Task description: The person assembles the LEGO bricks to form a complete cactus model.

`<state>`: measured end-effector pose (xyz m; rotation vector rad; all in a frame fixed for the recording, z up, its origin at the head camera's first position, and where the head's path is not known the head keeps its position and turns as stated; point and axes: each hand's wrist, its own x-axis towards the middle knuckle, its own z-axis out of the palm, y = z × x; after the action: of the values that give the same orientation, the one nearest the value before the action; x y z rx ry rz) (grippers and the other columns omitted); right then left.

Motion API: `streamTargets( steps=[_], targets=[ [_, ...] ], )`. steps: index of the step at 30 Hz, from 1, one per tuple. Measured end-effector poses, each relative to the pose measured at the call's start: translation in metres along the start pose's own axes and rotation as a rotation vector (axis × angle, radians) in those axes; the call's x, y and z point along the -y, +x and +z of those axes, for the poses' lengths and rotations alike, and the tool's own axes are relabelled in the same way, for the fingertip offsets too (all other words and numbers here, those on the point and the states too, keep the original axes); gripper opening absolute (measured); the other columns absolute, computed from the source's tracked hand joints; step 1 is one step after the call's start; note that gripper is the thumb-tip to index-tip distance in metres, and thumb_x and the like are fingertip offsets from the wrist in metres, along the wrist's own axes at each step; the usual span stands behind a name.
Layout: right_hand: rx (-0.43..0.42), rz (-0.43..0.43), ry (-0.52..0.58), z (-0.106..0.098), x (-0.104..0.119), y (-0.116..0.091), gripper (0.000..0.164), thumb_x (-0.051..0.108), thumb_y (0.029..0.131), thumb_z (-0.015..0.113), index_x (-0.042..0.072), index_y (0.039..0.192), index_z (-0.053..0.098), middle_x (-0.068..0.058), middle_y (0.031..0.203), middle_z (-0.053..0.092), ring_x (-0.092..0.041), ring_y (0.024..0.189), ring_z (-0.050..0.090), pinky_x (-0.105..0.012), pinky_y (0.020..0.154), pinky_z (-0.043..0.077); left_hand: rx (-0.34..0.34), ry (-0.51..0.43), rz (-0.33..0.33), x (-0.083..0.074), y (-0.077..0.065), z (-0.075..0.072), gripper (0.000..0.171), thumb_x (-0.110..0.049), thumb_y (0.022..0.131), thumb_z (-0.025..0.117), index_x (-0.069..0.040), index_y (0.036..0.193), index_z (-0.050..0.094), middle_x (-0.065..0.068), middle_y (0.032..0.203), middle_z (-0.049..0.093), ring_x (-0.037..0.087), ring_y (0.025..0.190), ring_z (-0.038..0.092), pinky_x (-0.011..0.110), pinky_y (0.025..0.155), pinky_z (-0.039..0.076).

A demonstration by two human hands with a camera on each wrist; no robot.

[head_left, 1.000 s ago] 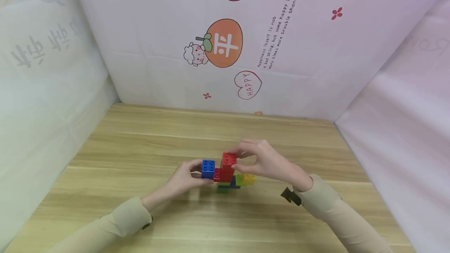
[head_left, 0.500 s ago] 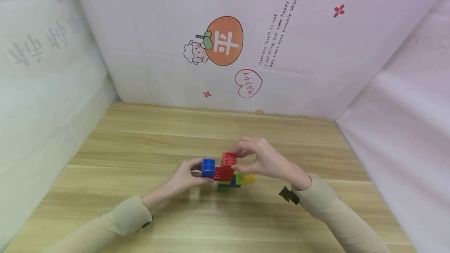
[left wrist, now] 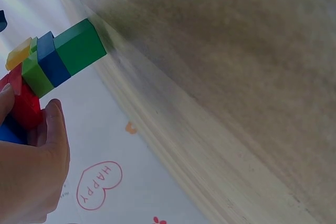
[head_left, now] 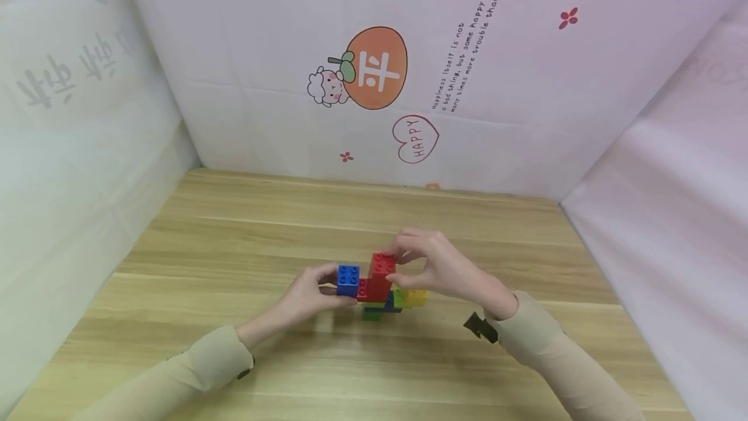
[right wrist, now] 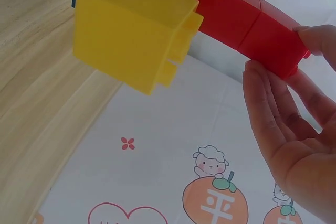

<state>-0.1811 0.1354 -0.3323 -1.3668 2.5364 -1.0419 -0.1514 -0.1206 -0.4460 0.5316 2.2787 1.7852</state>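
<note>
A model of joined toy building bricks is held between both hands at mid-table. My left hand (head_left: pixel 311 292) grips its left side at a blue brick (head_left: pixel 348 280). On the right, the thumb and fingers of my right hand (head_left: pixel 439 269) pinch the top red brick (head_left: pixel 382 264) of a red stack. Beneath are a light green brick (left wrist: pixel 37 74), a dark blue brick (left wrist: pixel 52 60) and a green brick (left wrist: pixel 80 47) at the bottom. A yellow brick (right wrist: pixel 126 30) sticks out on the right side of the model. In the left wrist view, the left hand partly hides the red and blue bricks.
The wood-grain table (head_left: pixel 263 226) extends around the model. White printed cloth (head_left: pixel 263 70) stands along the back, with more cloth walls at left (head_left: pixel 87 148) and right (head_left: pixel 672 187).
Both hands keep their holds on the blue and red bricks, and the model stays in place. Only the head view has shifted slightly.
</note>
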Motion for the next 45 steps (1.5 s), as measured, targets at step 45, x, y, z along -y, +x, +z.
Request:
streamTargets(
  steps=[45],
  targets=[
    [-0.095, 0.219, 0.005, 0.027, -0.044, -0.071, 0.037, 0.006, 0.085, 0.075, 0.003, 0.120, 0.063, -0.011, 0.120, 0.069, -0.028, 0.109, 0.067, -0.030, 0.089, 0.061, -0.050, 0.052, 0.002, -0.011, -0.010, -0.002, 0.042, -0.014, 0.083, 0.080, -0.003, 0.119, 0.062, 0.019, 0.118, 0.067, 0.032, 0.110, 0.067, 0.047, 0.098, 0.057]
  ],
)
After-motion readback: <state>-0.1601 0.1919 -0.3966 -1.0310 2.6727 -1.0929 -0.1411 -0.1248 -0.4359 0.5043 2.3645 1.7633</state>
